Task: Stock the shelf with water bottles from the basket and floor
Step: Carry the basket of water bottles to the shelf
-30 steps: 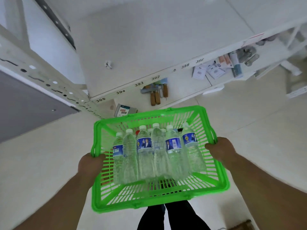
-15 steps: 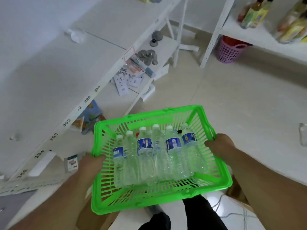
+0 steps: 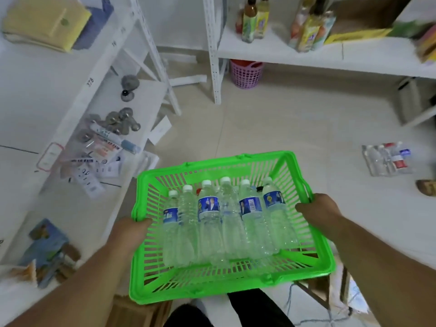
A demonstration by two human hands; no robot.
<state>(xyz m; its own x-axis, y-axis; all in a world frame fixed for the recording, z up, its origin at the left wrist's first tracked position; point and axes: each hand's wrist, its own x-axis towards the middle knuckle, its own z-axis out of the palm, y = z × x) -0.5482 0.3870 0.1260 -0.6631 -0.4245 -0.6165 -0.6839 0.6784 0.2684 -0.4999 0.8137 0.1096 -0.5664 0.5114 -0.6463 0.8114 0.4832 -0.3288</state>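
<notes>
Near centre, above floor: basket (image 3: 313, 263) carried level, left hand (image 3: 132, 234) gripping left rim, right hand (image 3: 317, 212) gripping right rim. Bottles (image 3: 226, 220) lying in row inside, long axes near-to-far, caps far. Load likely heavy; bottles smooth, thin-walled; grasp mid-body. More bottles, floor far right (image 3: 387, 159).

There is one view only, from a camera on the person's head, tilted forward and steeply down. It sits close above the basket (image 3: 232, 291), which fills the lower middle with both forearms running in from 7 and 5 o'clock. The wide lens bends the edges: a shelf (image 3: 28, 109) leans away at 10 o'clock, a second shelf (image 3: 330, 60) crosses at 1 o'clock, and the floor (image 3: 295, 119) spreads between them toward 12. Edges are blurred.
</notes>
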